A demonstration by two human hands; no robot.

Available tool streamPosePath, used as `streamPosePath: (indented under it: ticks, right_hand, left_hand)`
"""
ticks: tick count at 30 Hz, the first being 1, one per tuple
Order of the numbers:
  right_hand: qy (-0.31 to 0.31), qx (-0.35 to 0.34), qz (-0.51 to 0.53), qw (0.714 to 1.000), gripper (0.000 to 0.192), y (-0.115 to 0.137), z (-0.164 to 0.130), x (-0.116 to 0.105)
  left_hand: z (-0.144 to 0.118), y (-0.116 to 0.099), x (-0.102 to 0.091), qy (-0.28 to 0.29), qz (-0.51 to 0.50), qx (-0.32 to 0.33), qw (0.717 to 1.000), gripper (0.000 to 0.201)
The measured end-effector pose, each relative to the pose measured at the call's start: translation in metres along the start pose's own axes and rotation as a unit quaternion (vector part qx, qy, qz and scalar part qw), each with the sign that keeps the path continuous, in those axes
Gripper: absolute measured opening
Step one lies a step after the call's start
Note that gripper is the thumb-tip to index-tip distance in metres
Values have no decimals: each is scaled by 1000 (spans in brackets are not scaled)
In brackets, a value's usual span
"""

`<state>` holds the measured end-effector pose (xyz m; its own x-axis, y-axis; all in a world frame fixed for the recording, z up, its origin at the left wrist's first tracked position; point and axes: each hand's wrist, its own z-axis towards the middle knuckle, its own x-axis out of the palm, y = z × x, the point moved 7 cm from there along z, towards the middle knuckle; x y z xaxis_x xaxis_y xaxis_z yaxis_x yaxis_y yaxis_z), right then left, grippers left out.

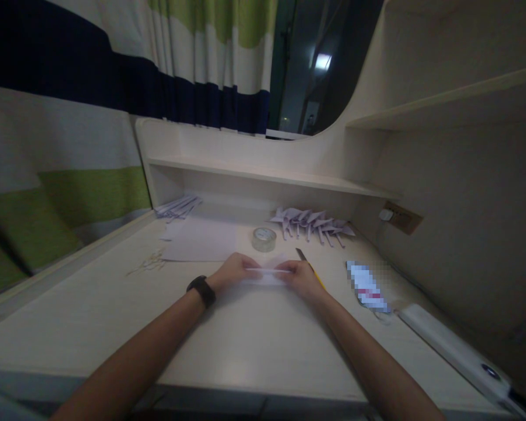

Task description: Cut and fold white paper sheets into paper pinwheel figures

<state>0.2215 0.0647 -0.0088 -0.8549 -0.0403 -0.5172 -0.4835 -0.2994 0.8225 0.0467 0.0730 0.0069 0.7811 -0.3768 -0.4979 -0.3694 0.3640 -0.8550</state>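
A small piece of white paper [269,276] with a folded edge is held over the middle of the desk. My left hand [235,272], with a dark watch on its wrist, pinches the paper's left end. At the other end, my right hand [301,277] grips it between thumb and fingers. A yellow utility knife [318,278] lies partly behind my right hand. Just beyond the paper sits a roll of clear tape [263,238]. The fingertips are small and partly hidden by the paper.
White paper sheets [201,240] lie at the back left, with narrow paper strips [178,206] behind them and pale thin pieces [151,261] in front. Several paper pinwheels [311,224] line the back right. A phone [367,286] and a long white bar [451,348] lie at the right.
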Motion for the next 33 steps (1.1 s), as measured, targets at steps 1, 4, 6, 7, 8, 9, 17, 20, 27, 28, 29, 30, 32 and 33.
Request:
streamPosePath:
  ticks: [1, 4, 6, 7, 8, 9, 17, 20, 27, 28, 29, 30, 32, 33]
  right_hand:
    - [0, 0, -1, 1000, 21, 0, 0, 0]
    - [2, -8, 0, 1000, 21, -2, 1, 0]
    - [5, -13, -3, 1000, 21, -5, 3, 0]
    - [7, -13, -4, 1000, 22, -6, 4, -1]
    - [10, -11, -4, 1000, 23, -7, 4, -1]
    - [16, -8, -2, 1000, 24, -8, 5, -1]
    - [45, 55, 92, 993, 37, -8, 2, -1]
    - [62, 63, 122, 989, 41, -7, 0, 0]
    - [84, 80, 176, 978, 44, -10, -2, 1]
    - [93, 84, 184, 975, 44, -11, -2, 2]
    - [102, 88, 193, 972, 44, -11, -3, 3]
    - [109, 91, 201, 969, 44, -10, -4, 3]
    - [124, 94, 215, 964, 43, -7, -6, 4]
    - [129, 95, 220, 962, 43, -5, -7, 4]
  left_hand:
    - [1, 1, 0, 1, 5, 0, 1000, 30]
    - [3, 2, 0, 2, 25, 14, 1000, 32]
    - [4, 1, 0, 6, 42, 34, 999, 33]
    - [5, 0, 0, 10, 48, 44, 998, 34]
    - [5, -1, 0, 17, 52, 51, 997, 36]
    - [4, -1, 0, 26, 54, 55, 997, 37]
    - [1, -7, -5, 27, 34, 56, 998, 36]
    - [3, -4, -6, 14, 48, 61, 997, 36]
    - [3, -5, -7, 20, 58, 72, 995, 38]
    - [3, -5, -7, 21, 61, 70, 995, 37]
    - [2, -6, -8, 21, 64, 68, 995, 36]
    - [2, -6, -8, 19, 70, 65, 995, 36]
    - [2, -7, -10, 13, 79, 62, 995, 35]
    - [2, -7, -9, 13, 81, 62, 995, 35]
